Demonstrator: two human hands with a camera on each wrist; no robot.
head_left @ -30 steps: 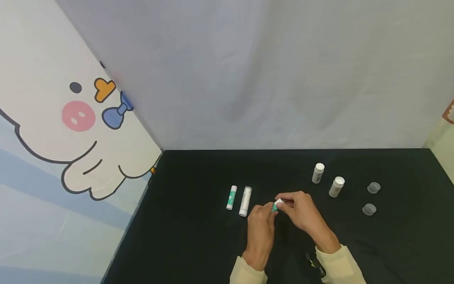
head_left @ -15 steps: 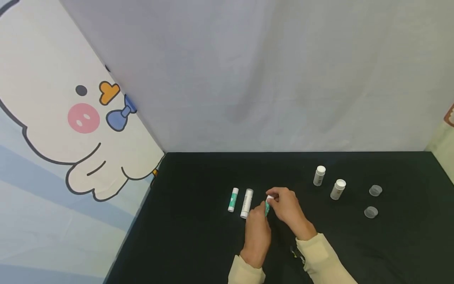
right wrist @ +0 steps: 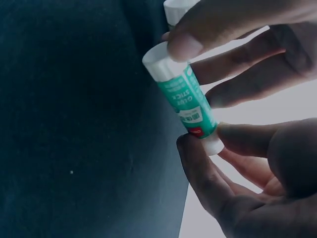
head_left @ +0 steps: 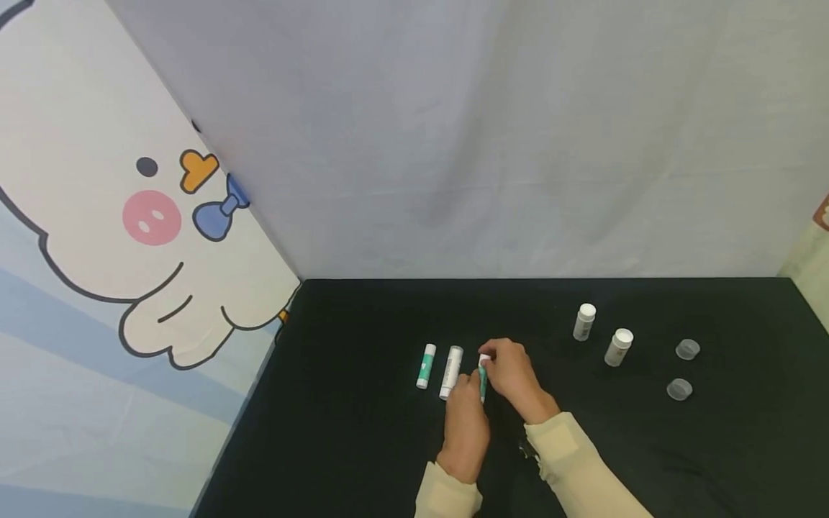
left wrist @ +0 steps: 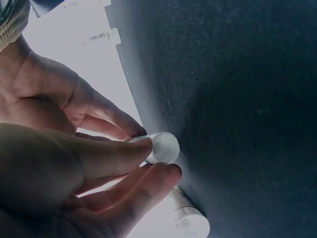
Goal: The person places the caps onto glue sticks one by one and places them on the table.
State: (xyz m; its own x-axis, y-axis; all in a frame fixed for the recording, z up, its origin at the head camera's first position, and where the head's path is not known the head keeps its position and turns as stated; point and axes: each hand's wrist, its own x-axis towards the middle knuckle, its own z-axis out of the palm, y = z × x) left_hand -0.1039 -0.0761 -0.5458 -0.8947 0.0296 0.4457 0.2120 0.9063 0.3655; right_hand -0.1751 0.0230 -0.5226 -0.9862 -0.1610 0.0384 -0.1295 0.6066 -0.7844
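Both hands are on a green-and-white glue stick (head_left: 483,383), above the table in front of the person. With thumb and fingertips my left hand (head_left: 463,432) pinches its near white end, seen close up as a round end (left wrist: 166,148) in the left wrist view. At the far end, my right hand (head_left: 516,378) holds the white cap (right wrist: 161,62), its thumb lying on it. The label's green side faces the right wrist camera. Just left of the hands lies a white glue stick (head_left: 451,370), with a smaller green-and-white glue stick (head_left: 425,367) beside it.
Two white capped bottles (head_left: 584,322) (head_left: 619,347) stand at the back right of the black table (head_left: 350,432). Farther right are two small clear cups (head_left: 688,350) (head_left: 679,390). A pale cloth wall (head_left: 518,144) rises behind the table.
Both hands have moved left with the glue stick, close to the white one. The held stick has turned from slanted to nearly in line with the others. The view has shifted slightly.
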